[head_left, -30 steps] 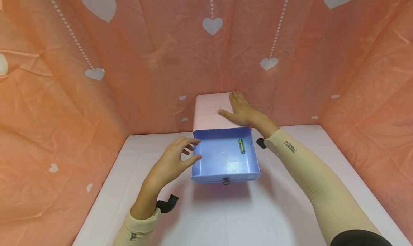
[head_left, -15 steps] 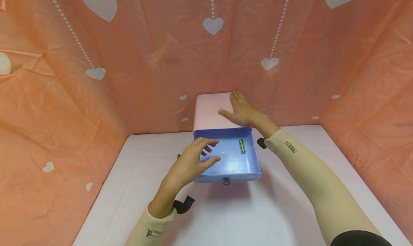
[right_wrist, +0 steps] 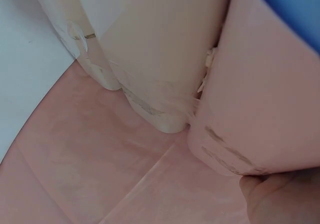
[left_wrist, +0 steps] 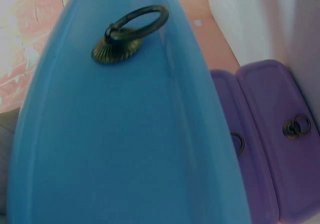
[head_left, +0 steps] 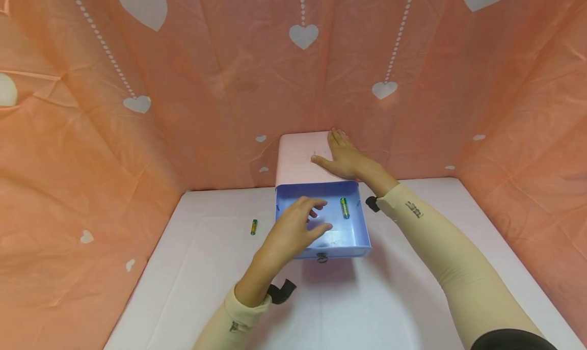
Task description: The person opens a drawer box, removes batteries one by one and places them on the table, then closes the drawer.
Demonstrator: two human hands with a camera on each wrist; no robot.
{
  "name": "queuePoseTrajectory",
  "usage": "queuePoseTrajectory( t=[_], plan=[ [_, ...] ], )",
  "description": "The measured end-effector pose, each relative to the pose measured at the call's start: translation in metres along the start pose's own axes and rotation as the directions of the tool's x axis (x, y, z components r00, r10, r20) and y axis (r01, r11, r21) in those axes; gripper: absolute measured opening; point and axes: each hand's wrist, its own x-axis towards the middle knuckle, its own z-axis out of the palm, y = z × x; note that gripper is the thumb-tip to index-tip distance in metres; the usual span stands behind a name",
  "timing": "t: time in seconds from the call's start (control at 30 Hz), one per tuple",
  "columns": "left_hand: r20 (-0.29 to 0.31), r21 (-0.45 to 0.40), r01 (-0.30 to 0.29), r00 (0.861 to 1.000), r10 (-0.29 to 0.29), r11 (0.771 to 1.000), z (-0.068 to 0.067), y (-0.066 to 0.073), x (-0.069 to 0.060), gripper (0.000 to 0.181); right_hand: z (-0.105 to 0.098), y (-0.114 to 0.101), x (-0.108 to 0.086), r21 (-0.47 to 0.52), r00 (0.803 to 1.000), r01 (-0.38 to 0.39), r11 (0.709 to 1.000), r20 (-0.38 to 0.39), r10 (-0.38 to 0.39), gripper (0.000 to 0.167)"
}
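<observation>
A pink cabinet (head_left: 298, 161) stands against the back cloth with its blue drawer (head_left: 316, 189) pulled out. My right hand (head_left: 344, 159) rests on the cabinet's top, fingers spread; in the right wrist view fingers (right_wrist: 280, 196) touch the pink casing. Over the left half of the drawer hovers my left hand (head_left: 295, 227), thumb and fingertips apart and nothing seen between them. One green battery (head_left: 345, 208) lies at the drawer's right side. Another battery (head_left: 254, 226), green and yellow, lies on the table left of the drawer. The drawer front carries a metal ring pull (left_wrist: 140, 26).
Below the blue drawer, purple drawers (left_wrist: 280, 144) with ring pulls are shut in the left wrist view. Cream-coloured casings (right_wrist: 160, 59) adjoin the pink one in the right wrist view. A white table (head_left: 367, 309) is bounded by orange cloth (head_left: 220, 110) with hearts.
My left hand has moved right, from the drawer's left edge to above its inside. The battery on the table, hidden behind that hand before, now shows. My right hand has stayed put.
</observation>
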Motion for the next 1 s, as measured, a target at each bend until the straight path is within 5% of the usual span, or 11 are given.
queuePoseTrajectory(
  t=[1.0],
  plan=[
    [-0.001,0.19,0.109,0.994,-0.111,0.976,0.026,0.021,0.031,0.055,0.001,-0.002,-0.003,0.019,1.0,-0.019,1.0,-0.006,0.019,0.107]
  ],
)
